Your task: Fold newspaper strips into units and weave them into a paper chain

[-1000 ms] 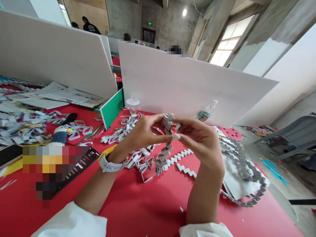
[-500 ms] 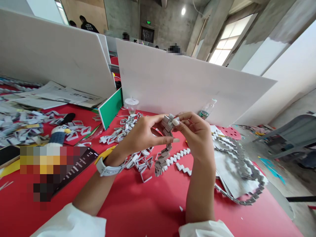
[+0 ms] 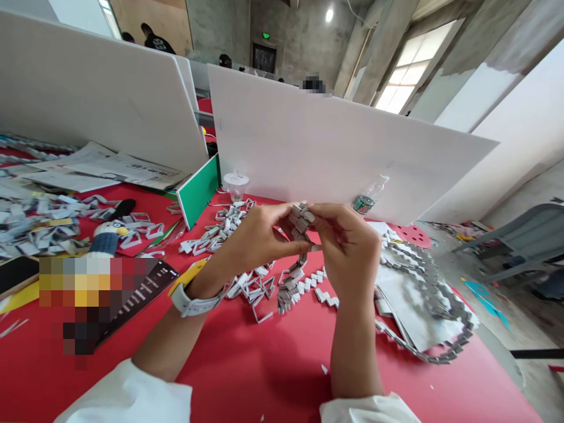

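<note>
Between both hands, above the red table (image 3: 264, 376), is a woven chain of folded paper (image 3: 301, 223), grey and white in zigzag links. My left hand (image 3: 259, 232) grips it from the left, thumb stretched along its lower side. My right hand (image 3: 346, 241) pinches its upper end from the right; part of the chain is hidden behind these fingers. The chain's lower part hangs and curls down to the tabletop. Beside it lie short zigzag strips (image 3: 326, 298). Loose folded paper links (image 3: 251, 285) are heaped behind and below my left forearm.
At right, a long coiled paper chain (image 3: 458, 341) rests around white sheets (image 3: 418, 311). A plastic bottle (image 3: 365, 202) and a lidded cup (image 3: 237, 187) stand before the white partition (image 3: 335, 147). Left are a green board (image 3: 198, 191), a knitted bird (image 3: 103, 238), a phone (image 3: 20, 275) and newspapers (image 3: 127, 167).
My right hand has moved slightly left and its fingers have closed in on the chain's upper end. My left hand stays almost where it was, still holding the chain.
</note>
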A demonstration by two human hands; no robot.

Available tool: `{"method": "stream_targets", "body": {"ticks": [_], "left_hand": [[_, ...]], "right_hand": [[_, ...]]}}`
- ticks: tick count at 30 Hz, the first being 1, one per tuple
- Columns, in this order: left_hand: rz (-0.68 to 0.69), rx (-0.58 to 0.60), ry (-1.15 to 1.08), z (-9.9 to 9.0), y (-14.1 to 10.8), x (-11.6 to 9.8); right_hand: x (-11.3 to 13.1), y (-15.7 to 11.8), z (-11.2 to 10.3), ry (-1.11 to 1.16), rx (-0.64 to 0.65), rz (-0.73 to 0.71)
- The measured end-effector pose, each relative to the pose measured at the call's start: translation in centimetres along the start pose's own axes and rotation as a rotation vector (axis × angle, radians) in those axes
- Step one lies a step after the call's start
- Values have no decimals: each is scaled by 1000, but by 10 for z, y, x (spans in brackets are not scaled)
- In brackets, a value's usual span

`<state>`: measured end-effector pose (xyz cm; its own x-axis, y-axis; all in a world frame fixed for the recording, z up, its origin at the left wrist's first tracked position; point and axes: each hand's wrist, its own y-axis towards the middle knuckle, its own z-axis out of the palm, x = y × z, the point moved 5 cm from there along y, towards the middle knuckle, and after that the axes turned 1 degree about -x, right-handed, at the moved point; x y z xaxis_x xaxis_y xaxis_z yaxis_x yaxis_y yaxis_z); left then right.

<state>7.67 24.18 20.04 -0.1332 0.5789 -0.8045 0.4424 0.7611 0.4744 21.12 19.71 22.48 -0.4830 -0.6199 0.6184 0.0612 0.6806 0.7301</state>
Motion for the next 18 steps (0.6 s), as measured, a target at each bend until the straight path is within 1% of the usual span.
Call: {"method": "stream_targets", "body": {"ticks": [4, 6, 9, 11, 14, 18], "left_hand": [[5, -4, 31, 1, 0, -1], [21, -9, 71, 2, -1, -3], [77, -65, 168, 4, -2, -7], [106, -106, 235, 5, -3, -9], [129, -120, 299, 8, -4, -9], [167, -94, 298, 10, -5, -8]], "right_hand": [[2, -2, 2, -72, -31, -30], [4, -3, 3, -142, -62, -72], [8, -6, 3, -265, -146, -131], [9, -7, 4, -305, -177, -147], [6, -6, 4, -263, -179, -122], [-5, -4, 0, -44, -199, 32]]}}
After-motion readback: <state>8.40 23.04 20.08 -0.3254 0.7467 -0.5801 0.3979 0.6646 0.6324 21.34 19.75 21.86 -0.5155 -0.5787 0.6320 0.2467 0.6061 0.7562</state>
